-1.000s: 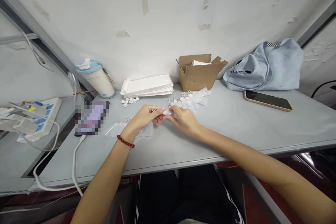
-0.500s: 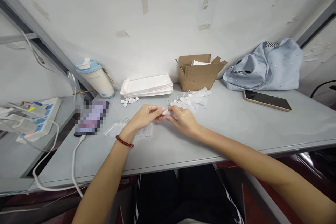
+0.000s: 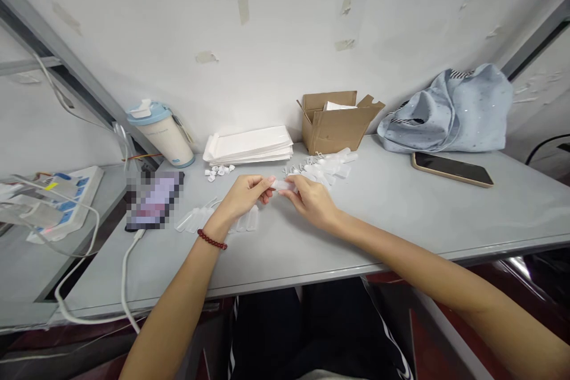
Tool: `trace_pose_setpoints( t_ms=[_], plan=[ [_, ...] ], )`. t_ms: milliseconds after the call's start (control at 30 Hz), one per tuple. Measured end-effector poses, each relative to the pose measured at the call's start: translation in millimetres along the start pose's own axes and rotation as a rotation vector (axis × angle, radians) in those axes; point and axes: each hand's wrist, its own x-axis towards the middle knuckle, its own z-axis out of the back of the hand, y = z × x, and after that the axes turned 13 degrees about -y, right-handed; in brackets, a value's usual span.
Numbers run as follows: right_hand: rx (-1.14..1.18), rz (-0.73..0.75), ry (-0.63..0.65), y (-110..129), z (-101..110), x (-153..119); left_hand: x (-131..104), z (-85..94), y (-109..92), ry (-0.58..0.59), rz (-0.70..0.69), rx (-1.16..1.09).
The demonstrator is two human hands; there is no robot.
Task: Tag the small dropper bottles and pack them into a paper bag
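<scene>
Before the cardboard box (image 3: 333, 132), my left hand (image 3: 247, 195) and right hand (image 3: 313, 203) pinch a translucent tube (image 3: 279, 184), judged light, slippery; best gripped endwise.

Smooth translucent plastic tubes (image 3: 252, 219), matt cardboard box (image 3: 336, 132), creased cloth bag (image 3: 474, 113), smooth tabletop (image 3: 401, 208)

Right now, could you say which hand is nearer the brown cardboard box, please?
Right: the right hand is in front of the box; the left hand, farther, to its front left.
</scene>
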Motion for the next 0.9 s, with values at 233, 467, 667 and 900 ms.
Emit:
trace_pose_setpoints(
  t_ms=[233,467,667,900],
  plan=[
    [0.168,-0.154,0.018,1.9,8.2,9.0,-4.0,-3.6,-2.4,0.051,-0.125,0.020],
    [0.342,-0.274,0.048,0.3,7.3,10.6,-2.4,-4.8,0.6,0.019,-0.118,-0.036],
    [0.358,-0.245,-0.027,2.0,4.9,6.6,-1.8,-5.3,-0.1,0.020,-0.021,-0.104],
    [0.370,-0.231,-0.056,4.0,7.8,7.1,-2.1,-5.4,2.1,0.015,-0.001,-0.078]
  ],
)
